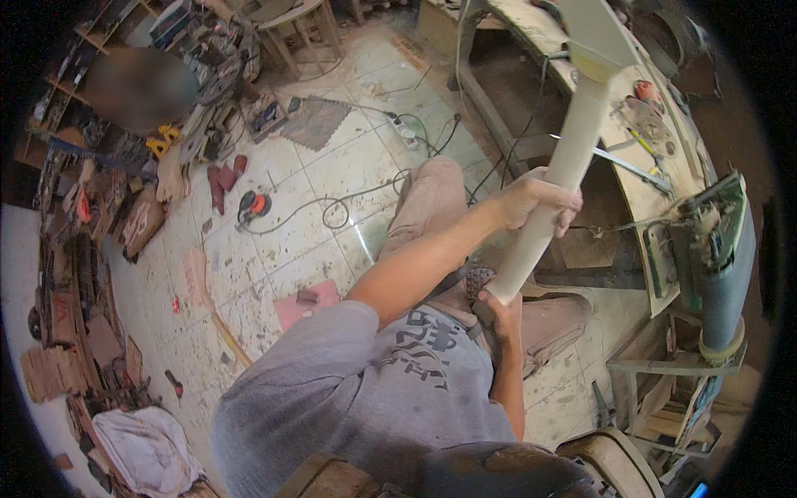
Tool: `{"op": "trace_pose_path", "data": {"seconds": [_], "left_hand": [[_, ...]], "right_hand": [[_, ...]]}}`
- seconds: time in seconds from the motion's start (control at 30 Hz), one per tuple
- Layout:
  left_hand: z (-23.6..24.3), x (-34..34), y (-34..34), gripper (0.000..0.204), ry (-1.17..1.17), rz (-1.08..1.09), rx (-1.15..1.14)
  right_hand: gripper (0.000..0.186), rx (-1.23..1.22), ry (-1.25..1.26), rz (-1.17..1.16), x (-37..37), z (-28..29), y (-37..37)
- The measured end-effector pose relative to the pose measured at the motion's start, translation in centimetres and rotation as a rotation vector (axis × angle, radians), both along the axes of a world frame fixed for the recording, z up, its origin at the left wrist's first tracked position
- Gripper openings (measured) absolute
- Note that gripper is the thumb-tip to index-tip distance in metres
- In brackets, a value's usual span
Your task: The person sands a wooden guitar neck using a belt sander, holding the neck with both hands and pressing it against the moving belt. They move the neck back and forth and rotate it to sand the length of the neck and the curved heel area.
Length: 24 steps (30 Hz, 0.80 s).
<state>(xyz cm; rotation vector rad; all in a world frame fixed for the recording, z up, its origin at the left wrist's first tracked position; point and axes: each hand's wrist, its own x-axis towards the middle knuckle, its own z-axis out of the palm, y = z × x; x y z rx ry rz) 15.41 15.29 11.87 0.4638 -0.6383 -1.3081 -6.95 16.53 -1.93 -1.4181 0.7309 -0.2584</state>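
A long, pale, smooth wooden piece [552, 195] slants up from my lap toward the workbench, broader at its far end. My left hand [540, 199] is wrapped around its middle, fingers closed over the upper face. At the near end, my right hand [502, 315] is closed on the piece from below, thumb along the edge; its other fingers are partly hidden. Just left of that end a dark, ridged thing [479, 282] shows, perhaps a shoe sole. I sit on the floor with my knees bent to either side.
A workbench [623, 187] with tools runs along the right. On the tiled floor [320, 228] lie an orange-and-black power sander [253, 205] with its cord, a power strip [404, 129] and a pink sheet [305, 305] with small blocks. Cluttered shelves and wood scraps [62, 369] line the left.
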Motion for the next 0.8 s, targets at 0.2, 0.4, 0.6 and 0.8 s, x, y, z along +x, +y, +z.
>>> {"op": "trace_pose_path", "data": {"seconds": [0.2,0.4,0.6,0.8], "left_hand": [[-2.1,1.5,0.5,0.03,0.105,-0.033,-0.03],[-3.5,3.4,1.1,0.033,0.131,-0.023,-0.08],[-4.6,4.2,1.3,0.033,0.173,-0.004,-0.067],[-5.5,5.0,1.8,0.034,0.233,0.034,-0.015]], "right_hand": [[0.032,-0.075,0.054,0.009,0.1,1.1,1.0],[0.033,-0.067,0.103,0.019,0.8,1.3,1.0],[0.029,-0.016,0.153,-0.02,0.6,0.6,1.1],[0.028,-0.021,0.202,-0.001,0.9,0.5,1.1]]}}
